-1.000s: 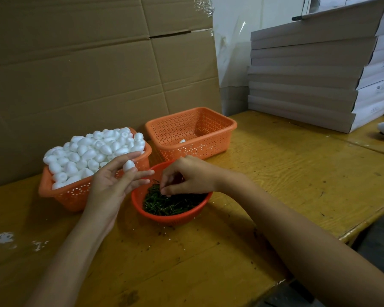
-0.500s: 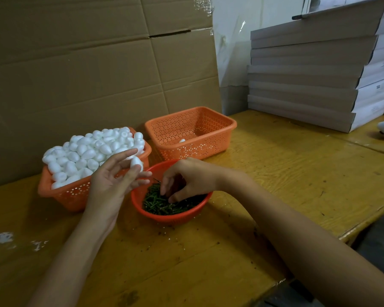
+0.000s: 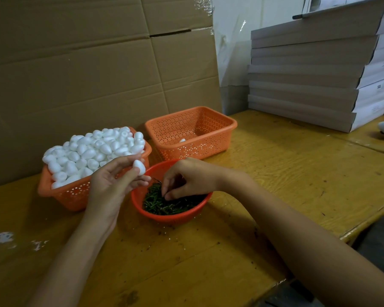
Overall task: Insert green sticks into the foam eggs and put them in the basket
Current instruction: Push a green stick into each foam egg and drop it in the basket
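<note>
My left hand (image 3: 111, 185) pinches one white foam egg (image 3: 139, 167) at its fingertips, just left of the round red bowl (image 3: 140, 203). The bowl holds a heap of short green sticks (image 3: 162, 203). My right hand (image 3: 187, 179) reaches into the bowl with fingers curled down, pinching among the sticks. An orange basket (image 3: 62, 193) at the left is piled high with foam eggs (image 3: 93, 149). A second orange basket (image 3: 193, 149) behind the bowl holds a single egg (image 3: 182, 140).
Large cardboard sheets (image 3: 87, 74) stand along the back of the yellow wooden table (image 3: 297, 173). A stack of flat grey boxes (image 3: 319, 74) sits at the back right. The table's front edge runs close on the right.
My left hand turned the egg and raised it slightly. My right hand dipped deeper into the green sticks and closed its fingers there.
</note>
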`<act>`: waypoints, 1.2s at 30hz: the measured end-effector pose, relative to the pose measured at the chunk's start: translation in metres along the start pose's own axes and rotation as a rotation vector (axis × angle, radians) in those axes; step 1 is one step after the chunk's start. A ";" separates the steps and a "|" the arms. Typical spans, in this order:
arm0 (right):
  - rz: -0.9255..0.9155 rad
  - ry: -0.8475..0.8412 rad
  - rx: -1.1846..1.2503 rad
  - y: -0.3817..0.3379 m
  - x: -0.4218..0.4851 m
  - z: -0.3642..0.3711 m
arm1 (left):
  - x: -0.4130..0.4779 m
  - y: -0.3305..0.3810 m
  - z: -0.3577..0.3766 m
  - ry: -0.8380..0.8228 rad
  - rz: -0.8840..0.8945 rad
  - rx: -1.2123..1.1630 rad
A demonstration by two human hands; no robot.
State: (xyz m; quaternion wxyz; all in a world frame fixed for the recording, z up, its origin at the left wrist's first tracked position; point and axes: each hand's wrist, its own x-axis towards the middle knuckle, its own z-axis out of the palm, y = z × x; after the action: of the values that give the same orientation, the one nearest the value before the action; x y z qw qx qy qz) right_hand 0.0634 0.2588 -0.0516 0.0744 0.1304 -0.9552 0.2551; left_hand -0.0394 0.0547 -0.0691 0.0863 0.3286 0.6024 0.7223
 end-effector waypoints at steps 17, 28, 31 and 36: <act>0.032 -0.021 -0.001 -0.001 0.000 0.000 | -0.002 0.001 0.000 0.031 0.018 0.021; 0.060 -0.011 -0.165 -0.001 -0.003 -0.003 | -0.002 0.002 0.002 0.014 0.009 0.005; 0.052 -0.045 -0.137 -0.002 -0.004 -0.005 | -0.002 0.002 0.001 0.009 0.008 0.003; 0.039 -0.103 -0.066 -0.003 -0.007 -0.010 | -0.001 0.000 -0.001 0.011 0.018 0.018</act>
State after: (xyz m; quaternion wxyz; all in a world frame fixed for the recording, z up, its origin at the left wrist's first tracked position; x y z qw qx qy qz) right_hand 0.0718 0.2627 -0.0427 0.0243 0.1221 -0.9681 0.2176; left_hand -0.0391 0.0527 -0.0696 0.0735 0.3306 0.6066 0.7193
